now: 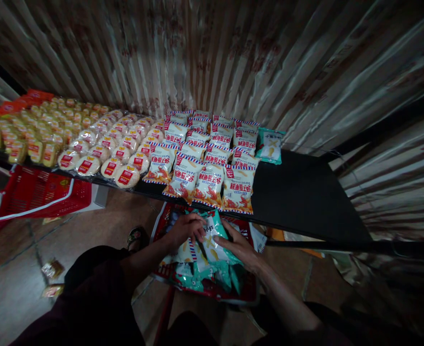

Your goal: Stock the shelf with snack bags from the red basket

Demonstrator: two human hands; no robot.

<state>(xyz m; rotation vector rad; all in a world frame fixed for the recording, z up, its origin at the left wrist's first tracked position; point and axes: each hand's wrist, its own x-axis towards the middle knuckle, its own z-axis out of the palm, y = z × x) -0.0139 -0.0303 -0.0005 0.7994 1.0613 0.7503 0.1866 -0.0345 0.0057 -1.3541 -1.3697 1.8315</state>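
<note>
A teal and white snack bag [212, 236] is held up over the red shopping basket [249, 292]. My right hand [242, 244] grips its right side, thumb across the front and fingers behind. At the bag's upper left edge, my left hand [187, 228] is closed with curled fingers; the exact contact is partly hidden. More teal bags [193, 278] lie in the basket below, beside a striped white bag [183, 253]. On the black shelf [298, 197] just beyond stand rows of white and orange snack bags [208, 182], with one teal bag [270, 145] at the back right.
Round packaged crackers [127, 177] and small yellow packets [48, 154] fill the shelf's left part. Another red basket [42, 192] with a white handle sits under it. Loose packets [52, 269] lie on the tiled floor. A pleated curtain [212, 53] hangs behind the shelf.
</note>
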